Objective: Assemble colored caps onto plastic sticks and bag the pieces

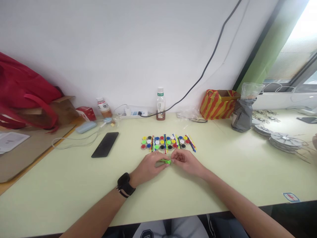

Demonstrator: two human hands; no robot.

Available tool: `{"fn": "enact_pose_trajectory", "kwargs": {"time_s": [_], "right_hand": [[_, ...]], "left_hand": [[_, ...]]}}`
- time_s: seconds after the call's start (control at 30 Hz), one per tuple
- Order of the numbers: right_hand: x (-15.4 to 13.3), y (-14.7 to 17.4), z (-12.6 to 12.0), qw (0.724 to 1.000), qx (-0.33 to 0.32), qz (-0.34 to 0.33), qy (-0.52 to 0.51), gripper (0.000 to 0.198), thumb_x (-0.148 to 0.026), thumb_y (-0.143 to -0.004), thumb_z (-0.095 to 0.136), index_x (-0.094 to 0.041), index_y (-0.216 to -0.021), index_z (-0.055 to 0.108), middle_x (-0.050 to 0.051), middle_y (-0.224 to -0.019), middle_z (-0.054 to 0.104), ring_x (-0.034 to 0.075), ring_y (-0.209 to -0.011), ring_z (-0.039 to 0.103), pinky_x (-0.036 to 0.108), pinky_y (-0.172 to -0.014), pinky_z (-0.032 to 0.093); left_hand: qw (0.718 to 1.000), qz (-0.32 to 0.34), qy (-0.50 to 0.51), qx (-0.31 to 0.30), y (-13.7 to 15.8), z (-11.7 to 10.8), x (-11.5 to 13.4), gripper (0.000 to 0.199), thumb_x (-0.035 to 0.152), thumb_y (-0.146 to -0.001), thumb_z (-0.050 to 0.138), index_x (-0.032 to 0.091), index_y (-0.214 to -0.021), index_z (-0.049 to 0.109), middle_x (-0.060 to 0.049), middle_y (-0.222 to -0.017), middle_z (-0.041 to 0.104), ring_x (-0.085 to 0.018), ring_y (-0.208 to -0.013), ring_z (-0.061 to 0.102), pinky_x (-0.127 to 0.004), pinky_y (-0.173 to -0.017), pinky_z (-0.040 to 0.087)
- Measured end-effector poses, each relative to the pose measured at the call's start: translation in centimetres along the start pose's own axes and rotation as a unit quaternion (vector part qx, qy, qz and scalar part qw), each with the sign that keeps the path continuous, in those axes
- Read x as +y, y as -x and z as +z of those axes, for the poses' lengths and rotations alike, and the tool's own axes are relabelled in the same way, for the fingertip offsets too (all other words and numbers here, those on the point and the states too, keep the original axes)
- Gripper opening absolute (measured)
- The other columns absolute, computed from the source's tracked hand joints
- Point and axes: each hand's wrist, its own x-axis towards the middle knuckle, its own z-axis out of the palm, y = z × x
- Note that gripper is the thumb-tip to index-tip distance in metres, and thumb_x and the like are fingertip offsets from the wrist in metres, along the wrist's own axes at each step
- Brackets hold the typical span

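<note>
My left hand (154, 165) is pinched around a small bright green plastic piece (168, 162) with a thin green stick-like part, held just above the table. Close on its other side is my right hand (186, 162), thumb and fingertips pressed together at the green piece's right end. Whatever lies in that pinch is too small to make out. Just beyond both hands lie rows of small round discs (169, 142) in red, blue, yellow, green, white and black. Between the groups of discs run thin coloured plastic sticks (191, 143).
A black phone (105, 144) lies to the left. Along the wall stand a bottle (160, 105), a power strip (132, 114) with a black cable, and a striped bag (218, 105). Stacked grey discs (284, 141) sit at right, a red bag (27, 86) at left.
</note>
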Motion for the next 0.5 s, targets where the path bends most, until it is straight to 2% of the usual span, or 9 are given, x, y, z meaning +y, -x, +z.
{"fn": "enact_pose_trajectory", "kwargs": {"time_s": [0.2,0.37,0.5], "right_hand": [[-0.1,-0.1,-0.3,0.996,0.051,0.012,0.068,0.011,-0.028,-0.088,0.065,-0.019,-0.085,0.062,0.000,-0.075,0.060,0.013,-0.064,0.051,0.025,-0.058,0.040],[0.1,0.0,-0.2,0.994,0.051,0.005,0.096,0.012,-0.029,-0.090,0.063,-0.019,-0.084,0.062,0.000,-0.074,0.062,0.013,-0.063,0.052,0.025,-0.057,0.040],[0.3,0.6,-0.1,0.987,0.081,-0.014,0.140,0.013,-0.032,-0.093,0.061,-0.020,-0.094,0.065,0.002,-0.082,0.062,0.014,-0.065,0.053,0.027,-0.057,0.042]], "left_hand": [[0.999,-0.026,-0.035,0.033,-0.4,0.7,-0.4,0.013,0.036,-0.096,0.066,0.027,-0.101,0.073,0.000,-0.102,0.077,-0.023,-0.098,0.068,-0.037,-0.087,0.051],[0.992,0.018,-0.123,0.029,-0.2,0.8,0.5,0.009,0.034,-0.093,0.068,0.025,-0.094,0.070,-0.002,-0.107,0.075,-0.026,-0.105,0.067,-0.042,-0.096,0.050],[0.988,0.039,-0.148,0.030,0.2,0.7,1.1,0.018,0.037,-0.088,0.073,0.026,-0.101,0.068,-0.004,-0.115,0.073,-0.028,-0.112,0.064,-0.046,-0.102,0.048]]}}
